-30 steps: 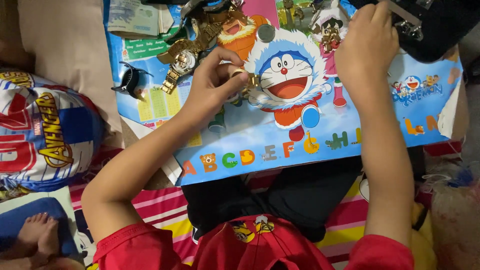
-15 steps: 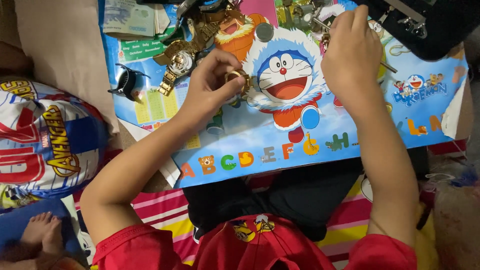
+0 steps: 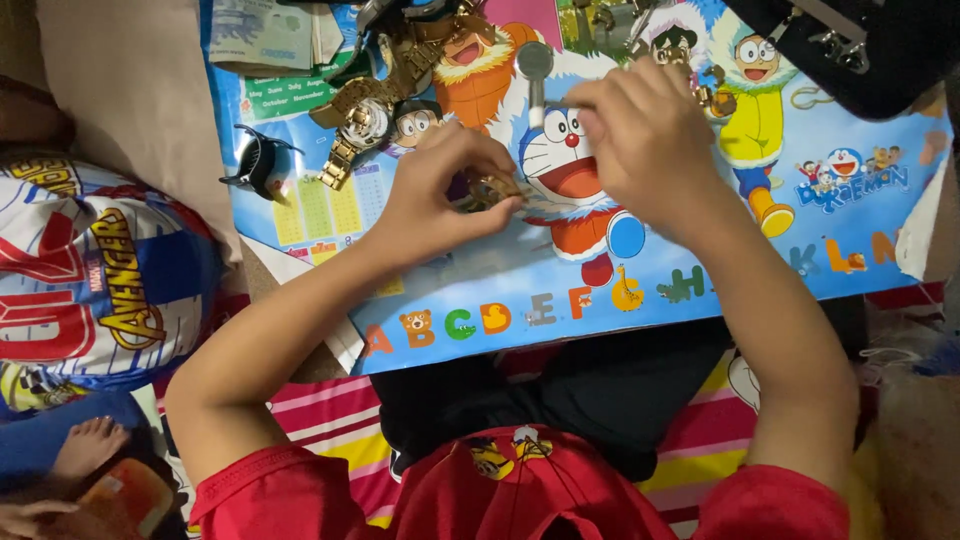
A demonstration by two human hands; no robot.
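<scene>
My left hand (image 3: 440, 195) pinches a small gold watch part (image 3: 493, 187) over a blue cartoon-printed lap desk (image 3: 700, 280). My right hand (image 3: 650, 140) hovers just right of it, fingers curled together near the piece; what it holds, if anything, is hidden. A gold wristwatch (image 3: 360, 125) with a metal band lies on the desk up and left of my left hand. A small round grey tool (image 3: 535, 62) stands on the desk between my hands, farther back.
A black clip-like piece (image 3: 258, 162) lies at the desk's left edge. Papers (image 3: 270, 35) sit at the back left, a black case (image 3: 860, 50) at the back right. A printed cushion (image 3: 90, 270) lies left. Someone's bare foot (image 3: 90, 445) shows bottom left.
My right hand has come down and left from the back of the desk toward my left hand. My left hand keeps pinching the gold part.
</scene>
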